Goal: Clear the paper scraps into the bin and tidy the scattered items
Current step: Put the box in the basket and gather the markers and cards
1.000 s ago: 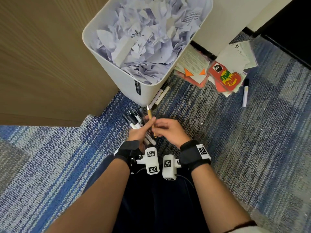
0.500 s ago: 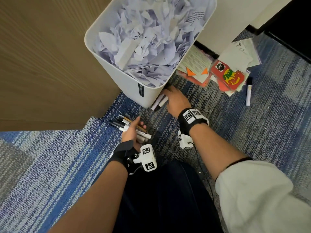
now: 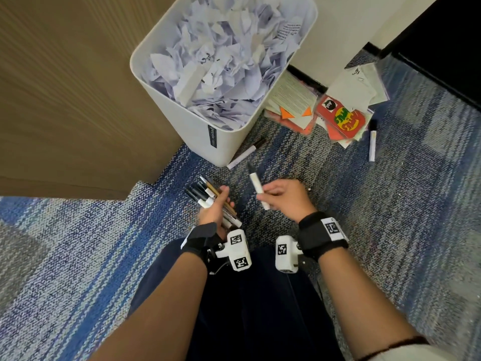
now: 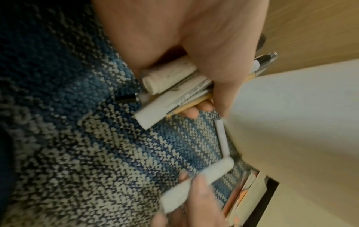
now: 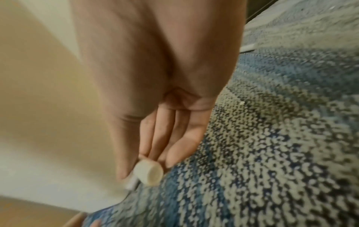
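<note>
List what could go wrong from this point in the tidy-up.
The left hand grips a fanned bundle of pens; adding the marker from the right hand might let some slip. One marker by the bin and another beside the papers could be missed.

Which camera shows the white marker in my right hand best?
The head view: the white marker with a black cap shows whole in the right hand. The right wrist view shows only its butt end; the left wrist view blurs it.
</note>
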The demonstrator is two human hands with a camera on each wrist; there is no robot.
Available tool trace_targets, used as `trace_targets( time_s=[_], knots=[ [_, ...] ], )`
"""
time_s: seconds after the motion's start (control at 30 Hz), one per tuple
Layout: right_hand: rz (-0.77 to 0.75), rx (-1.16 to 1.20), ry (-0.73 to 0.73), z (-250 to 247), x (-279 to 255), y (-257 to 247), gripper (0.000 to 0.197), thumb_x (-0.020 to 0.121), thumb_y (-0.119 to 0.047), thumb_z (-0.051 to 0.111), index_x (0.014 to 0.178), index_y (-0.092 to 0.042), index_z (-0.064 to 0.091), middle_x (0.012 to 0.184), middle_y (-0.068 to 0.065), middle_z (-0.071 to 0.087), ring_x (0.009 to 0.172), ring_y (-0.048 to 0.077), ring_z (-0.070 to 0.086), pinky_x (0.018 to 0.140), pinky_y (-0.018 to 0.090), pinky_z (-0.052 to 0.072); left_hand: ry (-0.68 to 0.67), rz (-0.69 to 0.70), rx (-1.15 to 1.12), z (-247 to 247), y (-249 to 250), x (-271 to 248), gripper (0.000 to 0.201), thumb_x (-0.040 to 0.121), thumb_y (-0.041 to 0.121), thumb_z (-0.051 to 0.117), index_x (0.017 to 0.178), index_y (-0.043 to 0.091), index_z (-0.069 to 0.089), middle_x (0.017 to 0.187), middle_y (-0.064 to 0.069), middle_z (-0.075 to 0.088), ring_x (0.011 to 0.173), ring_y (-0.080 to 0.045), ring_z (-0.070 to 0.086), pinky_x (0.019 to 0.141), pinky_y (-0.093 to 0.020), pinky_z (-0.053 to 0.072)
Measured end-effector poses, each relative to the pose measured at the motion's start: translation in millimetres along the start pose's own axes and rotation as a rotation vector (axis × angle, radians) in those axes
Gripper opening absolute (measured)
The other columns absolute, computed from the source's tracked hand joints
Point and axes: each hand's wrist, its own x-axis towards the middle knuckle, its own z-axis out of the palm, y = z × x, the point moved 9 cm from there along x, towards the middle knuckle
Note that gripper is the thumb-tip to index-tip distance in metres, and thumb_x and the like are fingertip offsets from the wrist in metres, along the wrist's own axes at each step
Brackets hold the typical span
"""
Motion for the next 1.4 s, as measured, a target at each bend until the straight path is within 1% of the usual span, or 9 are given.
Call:
trace_targets(
  time_s=[0.17,0.33,0.47,0.57,0.77,0.9,1.0,1.13,1.4],
  knots=[
    [-0.133,-0.048,-0.147,56,-1,-28,0.02,0.082,-0.015,0.078,0.099,-0.004,0.076,0.092,0.006,0.076,0.074,0.004,0.066,0.058,0.01,0.045,-0.025,-0.073,-0.02,4,-13,-5,0.081,0.061,0.061,0.081,0.117,0.006,0.063,0.106,-0.015,0.07,0.089,-0.028,0.068,0.068,-0.037,0.053],
    [-0.117,-0.087,-0.277,78,11,-34,0.024,0.094,-0.018,0.064,0.117,-0.016,0.072,0.108,0.0,0.072,0.085,0.009,0.065,0.066,0.023,0.055,-0.025,-0.141,-0.109,-17,-13,7,0.093,0.05,0.063,0.085,0.12,0.004,0.064,0.112,-0.02,0.068,0.096,-0.033,0.068,0.078,-0.045,0.056],
    [-0.199,-0.346,0.031,53,52,-50,0.046,0.094,-0.021,0.061,0.139,-0.025,0.053,0.107,0.01,0.064,0.098,0.025,0.059,0.091,0.038,0.051,-0.057,-0.097,-0.215,-16,5,1,0.043,0.089,0.042,0.064,0.116,0.007,0.065,0.09,-0.004,0.065,0.067,-0.015,0.062,0.054,-0.023,0.051],
    [-0.104,-0.554,-0.029,60,71,-42,0.043,0.094,-0.037,0.058,0.135,-0.026,0.05,0.126,0.016,0.053,0.109,0.036,0.054,0.093,0.042,0.048,-0.096,-0.112,-0.222,-10,4,10,0.022,0.096,0.032,0.057,0.093,0.012,0.065,0.094,-0.003,0.063,0.074,-0.013,0.061,0.057,-0.026,0.05],
    [-0.062,-0.565,0.139,37,57,-31,0.009,0.088,-0.013,0.064,0.095,-0.014,0.058,0.108,0.012,0.057,0.092,0.035,0.061,0.079,0.036,0.052,-0.037,-0.134,-0.218,-16,0,16,0.021,0.092,0.029,0.064,0.078,0.015,0.057,0.08,-0.001,0.057,0.07,-0.013,0.057,0.05,-0.024,0.05],
    [0.003,-0.095,0.007,39,36,-16,0.036,0.085,-0.005,0.072,0.111,-0.019,0.051,0.104,0.015,0.066,0.08,0.032,0.069,0.07,0.042,0.06,-0.072,-0.106,-0.153,-10,4,13,0.026,0.084,0.035,0.072,0.073,0.018,0.057,0.071,-0.001,0.057,0.055,-0.015,0.051,0.049,-0.025,0.045],
    [-0.023,0.153,-0.031,33,9,-21,0.04,0.086,-0.003,0.072,0.123,-0.007,0.059,0.109,0.016,0.068,0.082,0.016,0.069,0.066,0.022,0.057,-0.152,-0.062,-0.103,6,9,2,0.027,0.08,0.039,0.075,0.087,0.014,0.068,0.08,-0.002,0.066,0.057,-0.015,0.057,0.051,-0.024,0.048],
    [-0.125,0.128,-0.022,15,-23,-19,0.038,0.085,-0.007,0.073,0.122,-0.008,0.067,0.109,0.006,0.072,0.095,-0.002,0.066,0.084,0.009,0.047,-0.297,-0.033,-0.078,40,5,-18,0.04,0.09,0.036,0.063,0.115,0.006,0.067,0.082,-0.002,0.068,0.063,-0.014,0.064,0.051,-0.023,0.051],
    [-0.138,0.017,-0.077,-27,-32,24,0.02,0.091,-0.024,0.069,0.11,-0.026,0.075,0.115,-0.003,0.067,0.109,0.011,0.063,0.093,0.027,0.052,-0.17,-0.051,0.132,82,-8,-32,0.03,0.086,0.027,0.071,0.07,0.006,0.057,0.042,-0.009,0.054,0.032,-0.019,0.05,0.036,-0.02,0.039]
  ],
)
